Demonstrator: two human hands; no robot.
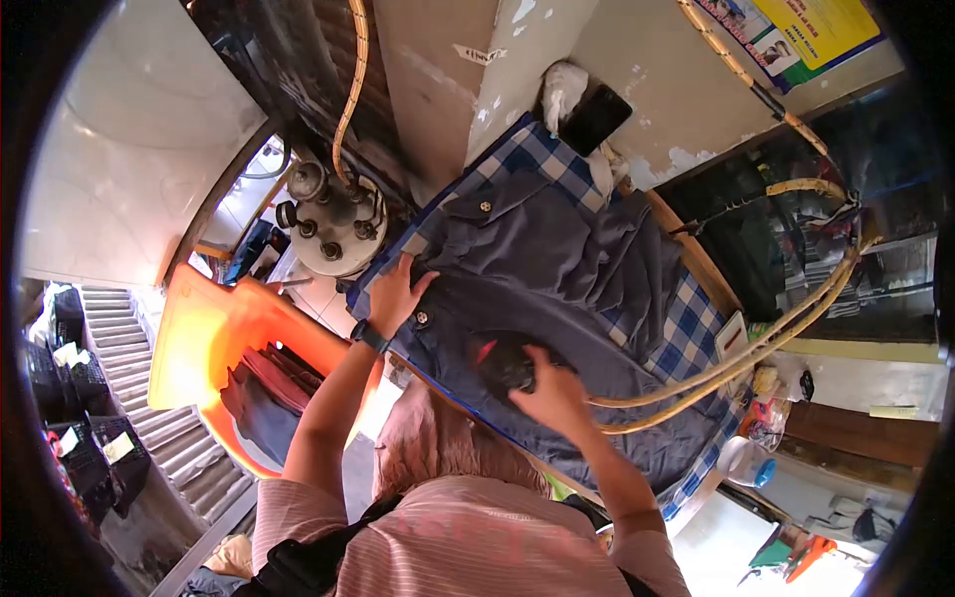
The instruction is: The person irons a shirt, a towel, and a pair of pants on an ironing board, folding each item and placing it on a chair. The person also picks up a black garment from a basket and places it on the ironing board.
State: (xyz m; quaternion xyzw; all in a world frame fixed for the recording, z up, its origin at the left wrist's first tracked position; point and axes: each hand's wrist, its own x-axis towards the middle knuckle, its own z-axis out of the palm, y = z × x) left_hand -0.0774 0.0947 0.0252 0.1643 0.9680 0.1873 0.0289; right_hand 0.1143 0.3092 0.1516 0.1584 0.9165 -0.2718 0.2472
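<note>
A dark grey garment (557,239) with buttons is spread over a blue-and-white checked cloth (686,318) on a slanting table. My right hand (553,400) is closed around the handle of a dark steam iron (505,366), which rests on the garment's lower part and looks slightly blurred. Two yellowish hoses (736,376) lead from the iron's side toward the right. At the garment's left edge my left hand (394,297) presses on the fabric, fingers and thumb apart, close to a button (422,317).
An orange tub (209,318) holding folded clothes stands left of the table. Behind it is a metal boiler (338,229) with valves and a hose. A black phone (595,119) lies at the table's far edge. Black crates (109,448) are at far left.
</note>
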